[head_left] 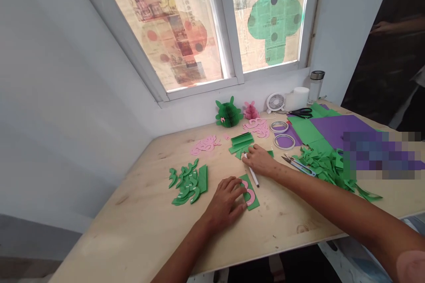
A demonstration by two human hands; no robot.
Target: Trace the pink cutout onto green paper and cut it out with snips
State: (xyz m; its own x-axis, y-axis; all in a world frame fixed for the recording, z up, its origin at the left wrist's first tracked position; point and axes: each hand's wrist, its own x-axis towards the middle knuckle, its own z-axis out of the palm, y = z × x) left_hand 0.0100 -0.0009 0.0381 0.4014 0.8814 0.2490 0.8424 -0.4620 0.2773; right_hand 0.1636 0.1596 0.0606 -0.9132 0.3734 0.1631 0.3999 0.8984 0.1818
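I'd expect the pink paper cutout (252, 196) to handle light, limp and crease-prone, best pinned by its edges. Curvy like a 3, it lies on green paper (254, 207) at three o'clock from the left hand (226, 201), its fingers loosely spread; toward one o'clock, the right hand (261, 161) has its grip curled round a white pen (254, 177).

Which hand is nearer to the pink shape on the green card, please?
Left. The left hand has its fingers at the shape's left edge. The right hand is farther off, beyond the shape, at the pen's far end.
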